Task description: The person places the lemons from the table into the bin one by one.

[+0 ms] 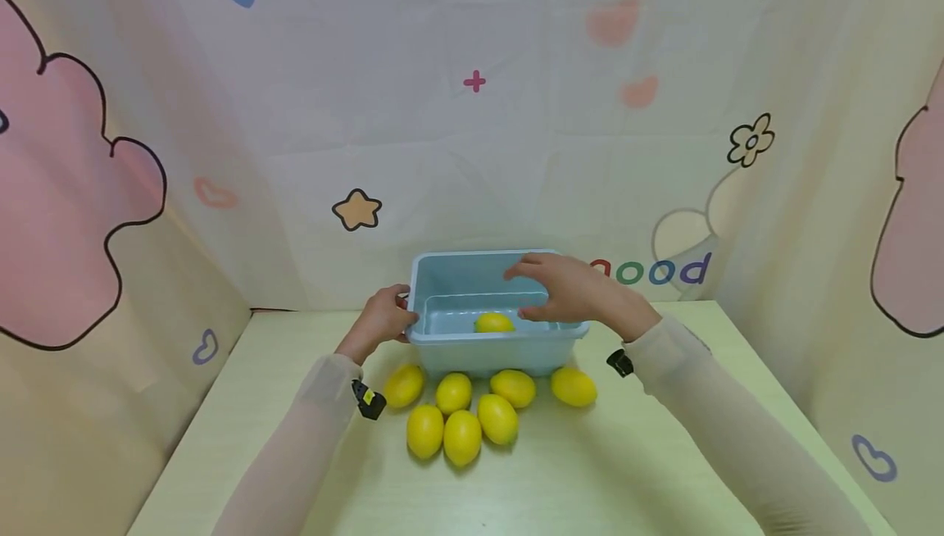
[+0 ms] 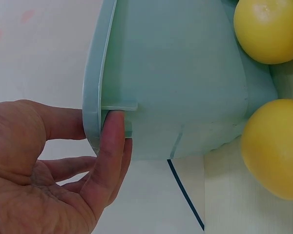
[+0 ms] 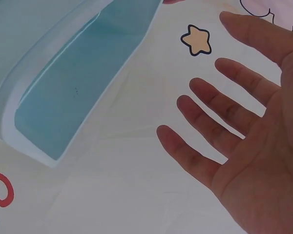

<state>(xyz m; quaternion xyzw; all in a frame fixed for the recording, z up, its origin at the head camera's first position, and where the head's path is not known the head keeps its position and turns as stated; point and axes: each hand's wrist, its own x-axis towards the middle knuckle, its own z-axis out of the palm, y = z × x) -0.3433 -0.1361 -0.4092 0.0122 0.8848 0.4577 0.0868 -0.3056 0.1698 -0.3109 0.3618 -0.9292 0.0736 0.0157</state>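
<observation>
A light blue plastic bin [image 1: 494, 357] stands at the back of the table, its opening facing up and toward me. One yellow lemon [image 1: 494, 323] lies inside it. My left hand [image 1: 381, 319] grips the rim at the bin's left end; in the left wrist view the thumb is on one side of the rim and the fingers [image 2: 112, 146] curl under the other. Over the right part of the bin hovers my right hand [image 1: 571, 290], fingers spread and holding nothing. Its palm and separated fingers [image 3: 224, 105] show in the right wrist view.
Several lemons [image 1: 462, 438] sit close together on the table in front of the bin, with one lemon [image 1: 574, 388] off to the right and another [image 1: 404, 386] near the left corner. A printed cloth [image 1: 413, 134] hangs right behind the bin and along both sides.
</observation>
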